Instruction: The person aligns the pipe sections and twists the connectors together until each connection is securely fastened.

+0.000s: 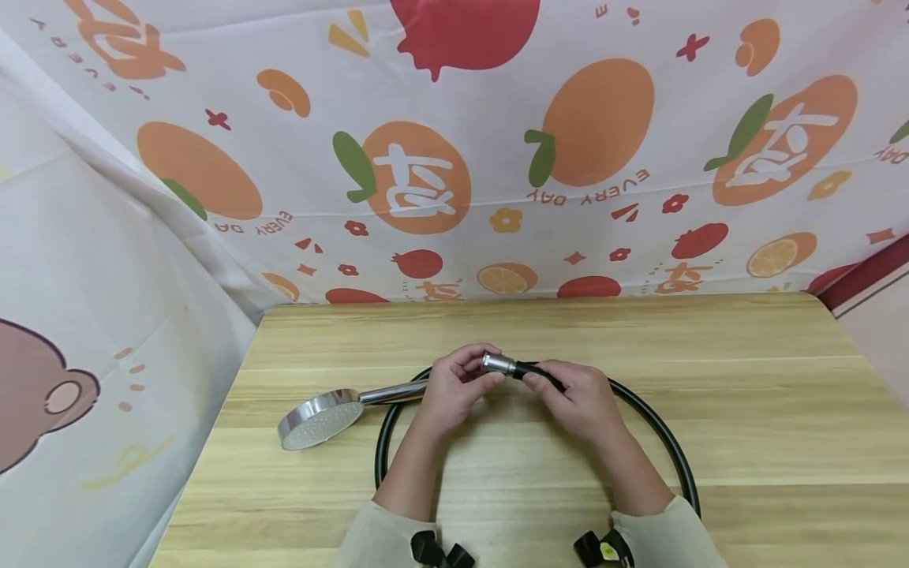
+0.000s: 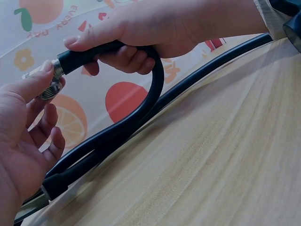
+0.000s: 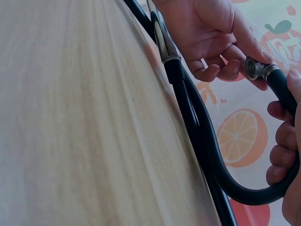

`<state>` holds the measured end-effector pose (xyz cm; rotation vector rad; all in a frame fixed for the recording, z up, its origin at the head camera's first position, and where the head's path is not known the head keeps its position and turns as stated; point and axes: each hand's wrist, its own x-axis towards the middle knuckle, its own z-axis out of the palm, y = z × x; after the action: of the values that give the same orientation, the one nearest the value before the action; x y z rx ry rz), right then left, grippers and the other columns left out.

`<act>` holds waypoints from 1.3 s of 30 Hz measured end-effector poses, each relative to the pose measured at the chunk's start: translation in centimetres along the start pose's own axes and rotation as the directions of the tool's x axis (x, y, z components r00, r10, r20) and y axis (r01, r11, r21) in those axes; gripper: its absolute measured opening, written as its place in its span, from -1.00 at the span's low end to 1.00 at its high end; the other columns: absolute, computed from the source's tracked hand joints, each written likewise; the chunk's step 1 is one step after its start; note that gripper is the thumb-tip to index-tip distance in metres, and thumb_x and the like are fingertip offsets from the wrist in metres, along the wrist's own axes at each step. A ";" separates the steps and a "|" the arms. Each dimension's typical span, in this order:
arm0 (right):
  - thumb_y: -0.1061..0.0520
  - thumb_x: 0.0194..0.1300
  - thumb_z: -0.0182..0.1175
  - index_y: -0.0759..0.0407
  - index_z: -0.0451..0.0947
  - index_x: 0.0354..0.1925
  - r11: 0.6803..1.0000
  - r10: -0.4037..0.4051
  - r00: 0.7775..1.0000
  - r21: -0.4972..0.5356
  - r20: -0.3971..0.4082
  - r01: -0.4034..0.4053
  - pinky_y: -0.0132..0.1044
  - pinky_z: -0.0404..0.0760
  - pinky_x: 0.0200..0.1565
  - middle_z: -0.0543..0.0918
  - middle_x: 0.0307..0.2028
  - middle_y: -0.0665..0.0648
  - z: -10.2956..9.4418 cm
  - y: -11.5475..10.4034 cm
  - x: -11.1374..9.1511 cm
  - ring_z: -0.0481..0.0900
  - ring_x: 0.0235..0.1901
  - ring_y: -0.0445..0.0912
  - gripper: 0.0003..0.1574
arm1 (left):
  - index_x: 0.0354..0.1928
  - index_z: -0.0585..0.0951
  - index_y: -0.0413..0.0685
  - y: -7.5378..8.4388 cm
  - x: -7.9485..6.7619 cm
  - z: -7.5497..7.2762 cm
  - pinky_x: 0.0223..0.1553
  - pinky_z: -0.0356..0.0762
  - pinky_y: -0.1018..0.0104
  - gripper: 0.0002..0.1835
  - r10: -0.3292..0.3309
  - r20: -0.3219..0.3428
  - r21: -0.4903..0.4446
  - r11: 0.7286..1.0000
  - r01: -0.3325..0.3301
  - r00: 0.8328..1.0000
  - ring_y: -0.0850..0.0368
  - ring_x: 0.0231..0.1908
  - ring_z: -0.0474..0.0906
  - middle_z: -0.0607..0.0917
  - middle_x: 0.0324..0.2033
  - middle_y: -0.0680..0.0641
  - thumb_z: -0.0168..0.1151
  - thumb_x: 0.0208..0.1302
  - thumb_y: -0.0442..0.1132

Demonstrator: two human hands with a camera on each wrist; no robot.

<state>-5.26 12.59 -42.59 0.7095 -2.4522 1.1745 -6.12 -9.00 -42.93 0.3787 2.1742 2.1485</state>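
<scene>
My left hand (image 1: pixel 452 390) pinches a silver metal fitting (image 1: pixel 499 363) between thumb and fingers. The fitting sits on the end of a black shower hose (image 1: pixel 656 426). Just behind it, my right hand (image 1: pixel 584 398) grips the hose, fingers curled round it, as the left wrist view shows. From there the hose bends into a loop (image 3: pixel 254 195). A chrome shower head (image 1: pixel 323 420) lies at the left, face tilted down; its handle (image 1: pixel 394 392) runs behind my left hand. In the right wrist view the handle's end (image 3: pixel 170 52) joins a black hose sleeve (image 3: pixel 175 70).
A light wood-grain table (image 1: pixel 746 442) lies under the hands. Behind it hangs a white cloth (image 1: pixel 490 142) printed with fruit, and more cloth (image 1: pixel 142 315) hangs at the left. The hose curves across the table on both sides of my forearms. Black devices (image 1: pixel 440 550) sit at both cuffs.
</scene>
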 end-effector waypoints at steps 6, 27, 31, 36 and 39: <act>0.03 0.29 0.33 0.01 0.72 -0.29 1.000 0.012 1.000 0.018 -0.007 -0.011 -0.46 0.42 -0.55 0.61 -0.54 -0.17 0.0 -0.2 0.1 0.41 -0.59 -0.33 -0.90 | -0.03 0.62 -0.19 -0.1 0.0 -0.1 -0.34 0.51 0.45 -0.71 -0.002 0.006 -0.015 1.000 0.002 1.000 0.21 -0.30 0.59 0.78 -0.22 0.06 0.38 0.21 -0.33; 0.08 0.20 0.41 0.06 0.74 -0.22 0.998 -0.032 0.998 0.049 -0.051 0.034 -0.48 0.58 -0.43 0.76 -0.37 -0.05 0.2 0.1 -0.1 0.59 -0.45 -0.29 -0.84 | 0.03 0.59 -0.28 0.2 0.1 0.0 -0.35 0.52 0.49 -0.66 -0.034 0.008 -0.035 0.999 0.035 0.999 0.23 -0.30 0.61 0.78 -0.19 0.00 0.36 0.25 -0.32; 0.19 0.09 0.48 0.08 0.72 -0.13 0.993 -0.040 0.997 0.106 -0.064 0.047 -0.44 0.66 -0.30 0.78 -0.23 0.02 0.3 0.0 0.0 0.69 -0.32 -0.20 -0.68 | 0.03 0.59 -0.29 0.0 0.2 -0.1 -0.31 0.56 0.48 -0.67 -0.038 0.000 -0.037 0.999 0.038 0.999 0.23 -0.27 0.64 0.78 -0.19 -0.02 0.35 0.26 -0.31; 0.13 0.17 0.43 0.09 0.73 -0.21 0.996 -0.043 0.996 0.081 -0.077 0.049 -0.51 0.58 -0.40 0.77 -0.34 -0.01 0.2 0.1 -0.1 0.60 -0.44 -0.28 -0.83 | 0.03 0.57 -0.33 0.2 0.1 0.0 -0.29 0.58 0.47 -0.65 -0.014 0.017 -0.041 0.999 0.014 1.000 0.23 -0.25 0.66 0.78 -0.19 -0.02 0.35 0.25 -0.32; 0.09 0.34 0.27 0.08 0.59 -0.60 0.997 -0.026 0.994 0.069 -0.109 0.034 -0.56 0.32 -0.61 0.56 -0.68 -0.08 0.1 0.3 -0.1 0.33 -0.64 -0.38 -0.65 | 0.00 0.60 -0.27 0.3 0.0 0.2 -0.32 0.55 0.47 -0.69 -0.009 0.033 -0.034 0.999 0.010 0.999 0.22 -0.28 0.63 0.78 -0.22 0.02 0.37 0.23 -0.34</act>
<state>-5.36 12.68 -42.84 0.6813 -2.3141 1.2593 -6.06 -8.78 -42.66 0.3977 2.1147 2.1554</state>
